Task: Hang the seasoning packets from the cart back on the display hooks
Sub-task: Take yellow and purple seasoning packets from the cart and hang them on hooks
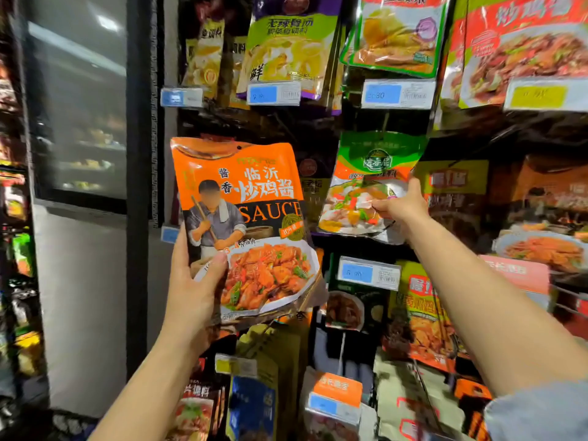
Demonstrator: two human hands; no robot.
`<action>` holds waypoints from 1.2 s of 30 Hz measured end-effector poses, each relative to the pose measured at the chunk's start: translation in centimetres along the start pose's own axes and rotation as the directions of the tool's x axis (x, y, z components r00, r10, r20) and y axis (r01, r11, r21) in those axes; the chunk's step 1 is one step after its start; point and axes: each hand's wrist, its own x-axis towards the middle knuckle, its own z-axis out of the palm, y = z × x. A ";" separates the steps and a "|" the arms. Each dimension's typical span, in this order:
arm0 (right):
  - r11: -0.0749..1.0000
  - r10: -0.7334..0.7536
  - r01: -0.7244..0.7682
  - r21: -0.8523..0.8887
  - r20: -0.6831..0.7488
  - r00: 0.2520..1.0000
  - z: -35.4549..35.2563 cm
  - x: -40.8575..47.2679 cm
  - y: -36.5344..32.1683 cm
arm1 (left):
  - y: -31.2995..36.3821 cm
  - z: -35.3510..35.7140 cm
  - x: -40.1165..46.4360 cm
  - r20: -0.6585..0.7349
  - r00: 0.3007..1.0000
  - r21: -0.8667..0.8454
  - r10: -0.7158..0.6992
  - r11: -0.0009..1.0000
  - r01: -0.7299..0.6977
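Note:
My left hand [191,281] grips an orange and black sauce packet [248,224] by its lower left corner and holds it upright in front of the display, thumb on its front. My right hand [402,206] reaches forward and pinches the right edge of a green and orange packet [366,186] that hangs on the middle row. The hook above that packet is hard to make out. The cart is out of view.
Rows of hanging packets fill the rack, with price tags [369,273] on the hook ends. A yellow and red packet [451,186] hangs right of my right hand. A glass-door fridge [79,106] stands at the left beside a dark pillar [140,186].

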 end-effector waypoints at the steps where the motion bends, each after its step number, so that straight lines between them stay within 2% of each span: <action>1: 0.994 0.019 -0.021 -0.105 -0.018 1.000 0.4 0.3 0.2 | 0.2 -0.4 0.0 0.014 1.000 0.021 0.009 1.000 -0.009; 6: 0.904 0.024 -0.035 -0.426 -0.032 0.999 1.3 2.0 1.7 | 0.7 -1.7 -0.4 0.037 0.999 0.056 0.022 0.998 -0.024; 9: 0.888 0.001 -0.008 -0.460 -0.016 1.000 0.9 1.4 2.2 | -0.1 -1.2 -0.9 0.043 0.999 0.038 0.000 0.999 -0.002; 12: 0.944 -0.137 0.139 -0.299 0.028 0.990 -1.2 -1.3 2.1 | -1.8 0.6 -1.3 0.070 0.997 -0.027 -0.043 0.999 0.045; 14: 0.970 -0.225 0.231 -0.069 0.091 0.970 -3.3 -4.8 1.7 | -2.7 2.8 -1.8 0.092 0.995 -0.041 -0.043 0.998 0.047; 16: 0.968 -0.225 0.196 0.158 0.201 0.953 -5.7 -9.6 1.4 | -3.6 5.8 -2.3 0.140 0.988 -0.083 -0.061 0.994 0.073; 19: 0.956 -0.265 0.216 0.197 0.275 0.924 -9.6 -14.7 2.8 | -4.2 11.1 -3.8 0.256 0.965 -0.125 -0.054 0.988 0.088; 21: 0.954 -0.264 0.230 0.192 0.175 0.949 -12.5 -15.7 4.9 | -4.4 14.8 -5.1 0.351 0.936 -0.138 -0.030 0.987 0.083; 25: 0.960 -0.122 0.139 0.244 -0.085 0.989 -18.6 -16.3 8.2 | -4.9 21.8 -7.9 0.543 0.839 -0.060 -0.011 0.997 0.052; 28: 0.944 -0.019 0.097 0.314 -0.242 0.970 -22.6 -16.6 10.0 | -5.1 24.3 -8.9 0.644 0.756 0.042 0.121 0.980 -0.192; 30: 0.920 0.033 0.106 0.377 -0.345 0.938 -25.5 -16.0 10.9 | -6.1 24.5 -8.1 0.621 0.734 0.122 0.277 0.890 -0.439; 31: 0.911 0.051 0.115 0.397 -0.384 0.922 -27.1 -15.5 11.2 | -7.3 24.3 -7.1 0.595 0.716 0.211 0.366 0.788 -0.578; 32: 0.910 0.063 0.117 0.399 -0.411 0.910 -28.5 -14.9 11.4 | -8.5 24.1 -6.0 0.567 0.693 0.339 0.444 0.641 -0.688; 34: 0.923 0.067 0.107 0.369 -0.429 0.901 -30.9 -13.2 11.6 | -10.8 23.5 -3.6 0.564 0.663 0.561 0.492 0.362 -0.745; 36: 0.937 0.057 0.099 0.335 -0.426 0.903 -32.5 -11.4 11.6 | -12.9 23.2 -2.1 0.595 0.657 0.645 0.463 0.212 -0.734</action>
